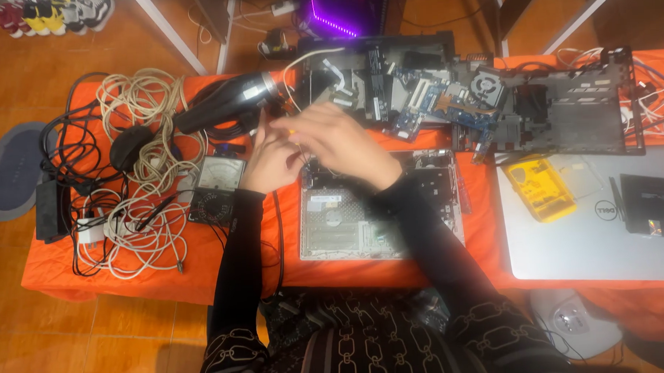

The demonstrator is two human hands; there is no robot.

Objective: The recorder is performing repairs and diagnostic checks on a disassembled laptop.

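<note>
While blurred, both hands' grip unclear, left hand (pixel 272 160), right hand (pixel 338 138)

We have a single view, from a camera worn on the person's head. It looks steeply down and forward over the person's dark patterned sleeves onto the orange-covered table (pixel 203 275), close enough that both forearms fill the lower middle of the frame. The table runs across the whole width, its near edge towards us; the far edge and the orange tiled floor (pixel 50 343) beyond it sit along the top. Floor also shows at the lower left. There is no second view to share anything.
</note>
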